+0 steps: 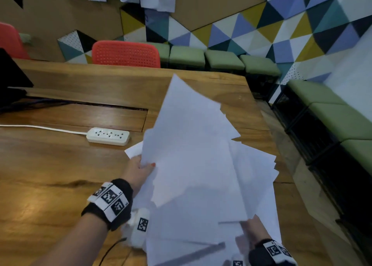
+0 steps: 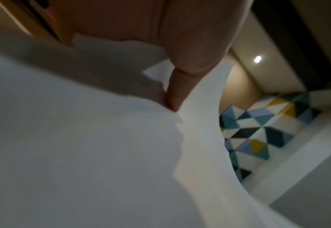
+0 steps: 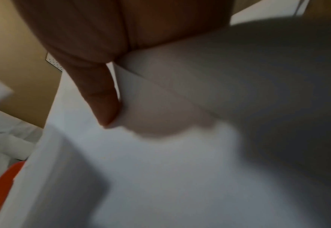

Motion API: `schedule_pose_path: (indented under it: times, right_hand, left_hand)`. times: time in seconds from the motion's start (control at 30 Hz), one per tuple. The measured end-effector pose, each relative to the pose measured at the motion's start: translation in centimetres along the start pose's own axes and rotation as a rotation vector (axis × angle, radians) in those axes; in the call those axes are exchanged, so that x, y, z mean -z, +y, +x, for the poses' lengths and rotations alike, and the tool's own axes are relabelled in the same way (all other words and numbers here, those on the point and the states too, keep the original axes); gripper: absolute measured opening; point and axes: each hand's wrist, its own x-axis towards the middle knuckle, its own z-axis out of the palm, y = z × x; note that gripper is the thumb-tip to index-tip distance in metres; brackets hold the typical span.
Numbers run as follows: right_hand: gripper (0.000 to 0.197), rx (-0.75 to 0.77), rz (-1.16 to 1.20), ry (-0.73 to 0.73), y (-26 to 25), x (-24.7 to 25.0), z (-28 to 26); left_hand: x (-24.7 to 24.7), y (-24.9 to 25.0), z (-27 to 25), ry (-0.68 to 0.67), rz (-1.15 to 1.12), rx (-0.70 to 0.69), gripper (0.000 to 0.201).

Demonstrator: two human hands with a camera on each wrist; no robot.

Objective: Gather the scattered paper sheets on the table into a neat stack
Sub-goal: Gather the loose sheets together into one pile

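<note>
A loose, fanned bundle of white paper sheets (image 1: 197, 165) is held up above the wooden table (image 1: 60, 165), its corners sticking out at different angles. My left hand (image 1: 141, 168) grips the bundle's left edge, thumb on top. My right hand (image 1: 254, 230) holds the lower right edge, mostly hidden behind the sheets. In the left wrist view the paper sheets (image 2: 82, 146) fill the picture with my thumb (image 2: 177, 91) pressed on them. In the right wrist view my thumb (image 3: 102, 98) pinches the paper sheets (image 3: 160, 169).
A white power strip (image 1: 108, 136) with its cord lies on the table left of the bundle. A dark monitor (image 1: 12, 78) stands at the far left. A red chair (image 1: 125, 53) and green stools (image 1: 223, 61) line the far side; the table's right edge drops off beside green benches (image 1: 342, 120).
</note>
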Motion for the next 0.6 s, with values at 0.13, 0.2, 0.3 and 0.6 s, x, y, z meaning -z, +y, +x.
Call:
schedule_pose_path:
  times: [0.13, 0.2, 0.3, 0.6]
  right_hand:
    - [0.051, 0.117, 0.101, -0.185, -0.1, -1.1, -1.5]
    - [0.080, 0.150, 0.106, -0.230, 0.0, -1.4, -1.5]
    - [0.088, 0.167, 0.116, -0.314, -0.3, -2.1, -1.8]
    - [0.044, 0.032, 0.143, -0.400, -2.6, -4.5, -4.3]
  left_hand:
    - [-0.2, -3.6, 0.0, -0.035, 0.113, 0.113, 0.009]
    - [0.4, -4.7, 0.3, -0.023, 0.135, 0.137, 0.016]
    - [1.1, -5.0, 0.3, -0.121, 0.016, 0.180, 0.020]
    - [1.8, -6.5, -0.2, -0.225, -0.064, 0.262, 0.042]
